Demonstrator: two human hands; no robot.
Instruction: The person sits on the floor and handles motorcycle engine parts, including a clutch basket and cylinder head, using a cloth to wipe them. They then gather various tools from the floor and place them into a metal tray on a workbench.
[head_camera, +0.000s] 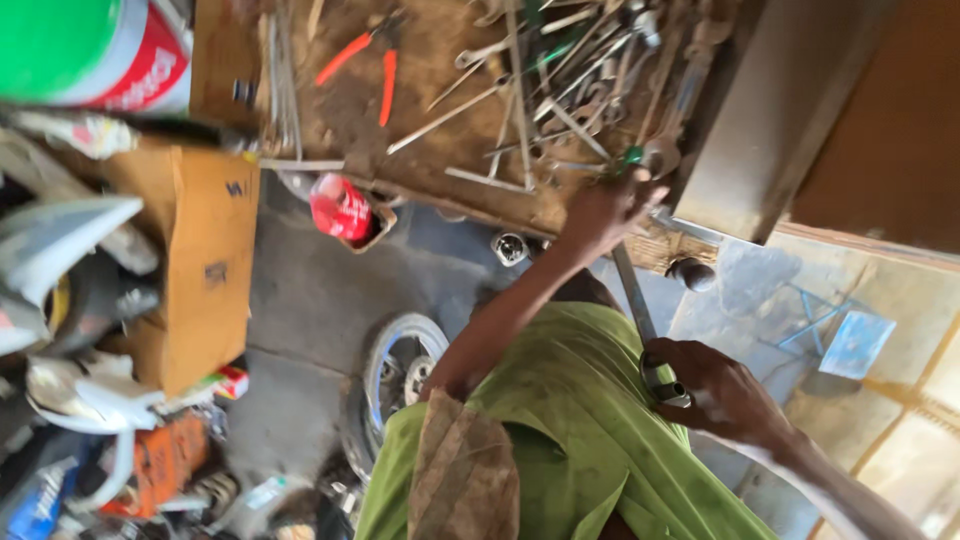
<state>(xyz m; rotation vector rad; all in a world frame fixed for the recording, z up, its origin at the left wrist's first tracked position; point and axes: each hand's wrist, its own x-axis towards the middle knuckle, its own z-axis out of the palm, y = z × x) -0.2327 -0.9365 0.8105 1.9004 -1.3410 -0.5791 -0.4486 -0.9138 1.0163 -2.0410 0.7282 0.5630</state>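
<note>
Long grey metal wrench (632, 290) runs slantwise between the two hands, its socket end down by the lap and its shaft rising toward the cluttered wooden surface (420, 120). The right hand (712, 385) is clenched around the lower, round socket end of that wrench, fingers wrapped over it. The left hand (605, 212) reaches out at the end of a bare arm to the near edge of the surface; its fingers curl among the tools there, just beside a small green-handled tool (633, 155), but whether it grips anything cannot be told, since the fingertips are hidden behind the hand.

A green short-sleeved shirt (570, 400) fills the lower middle of the view. On the surface lies a heap of grey steel spanners and rods (560, 80), crossing one another, and well apart from them a pair of orange-handled pliers (365, 65). A red cup-like container (342, 207) sits at the surface's edge. On the floor below are a spoked wheel rim (400, 370), a brown cardboard box (205, 260) and, near it, white plastic panels (60, 240).
</note>
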